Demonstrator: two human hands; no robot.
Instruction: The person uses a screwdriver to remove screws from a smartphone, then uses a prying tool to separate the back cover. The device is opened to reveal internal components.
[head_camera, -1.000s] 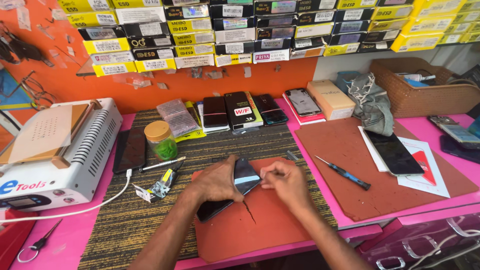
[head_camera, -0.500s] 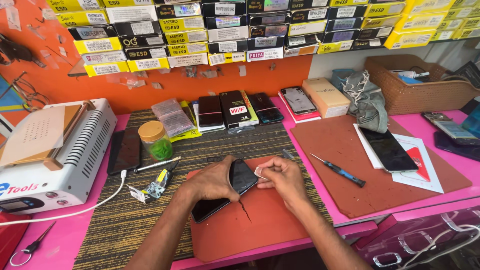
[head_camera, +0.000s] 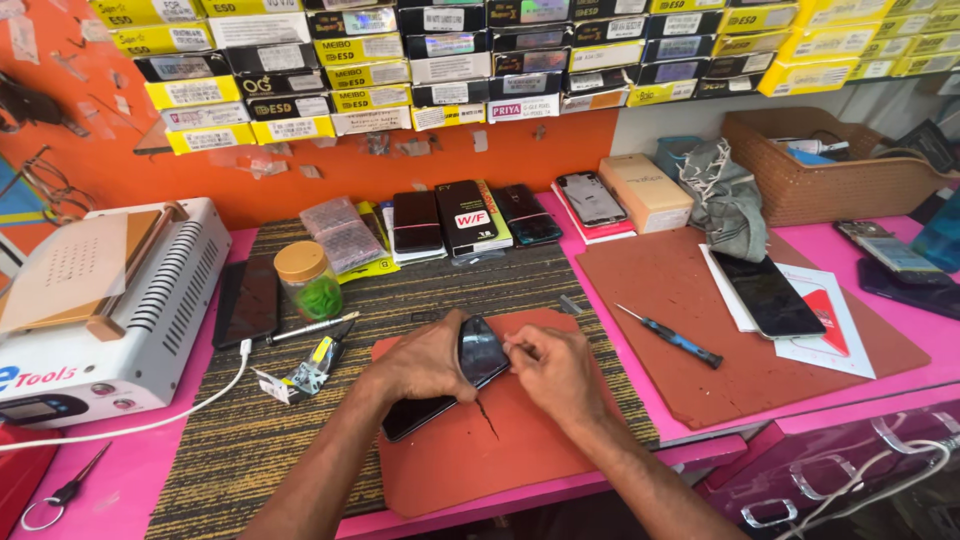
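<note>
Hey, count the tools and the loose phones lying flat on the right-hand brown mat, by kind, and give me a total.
Screwdriver: 1
Phone lying on the white papers: 1
Total on the right-hand brown mat: 2

Phone repair shop: stacked parts boxes (head_camera: 400, 60), loose phones (head_camera: 765, 293), screwdriver (head_camera: 672, 338), heating machine (head_camera: 100, 310).

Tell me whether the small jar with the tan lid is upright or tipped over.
Upright. The small clear jar with the tan lid stands on its base on the striped mat, lid on top, green contents visible inside.
</note>
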